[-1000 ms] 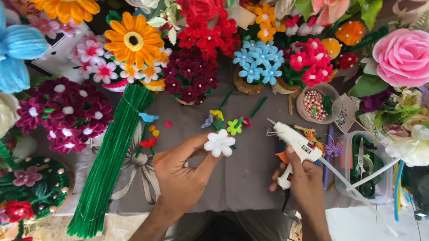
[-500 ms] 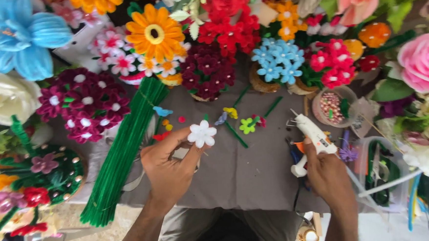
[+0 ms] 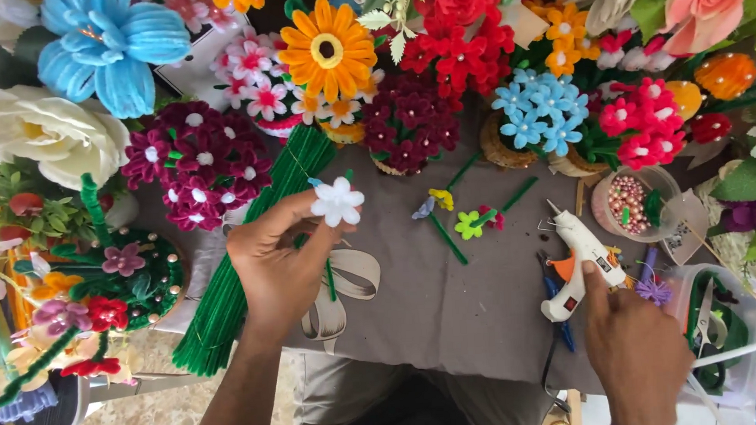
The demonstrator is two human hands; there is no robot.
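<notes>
One white flower [image 3: 337, 202] (five fuzzy petals, pale centre) is pinched between the fingers of the left hand [image 3: 279, 262] above the grey cloth [image 3: 452, 312]. One white glue gun [image 3: 580, 260] is lain on the cloth, touched by the right hand [image 3: 633, 346], fingers loosely together. One bundle of green stems [image 3: 255, 253] is partly hidden behind the left hand.

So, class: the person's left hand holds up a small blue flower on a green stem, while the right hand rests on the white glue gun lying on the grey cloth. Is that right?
Not quite. In the head view the small flower in the left hand is white, not blue. The rest stands: it has a green stem, and the right hand rests on the white glue gun lying on the grey cloth.
</notes>
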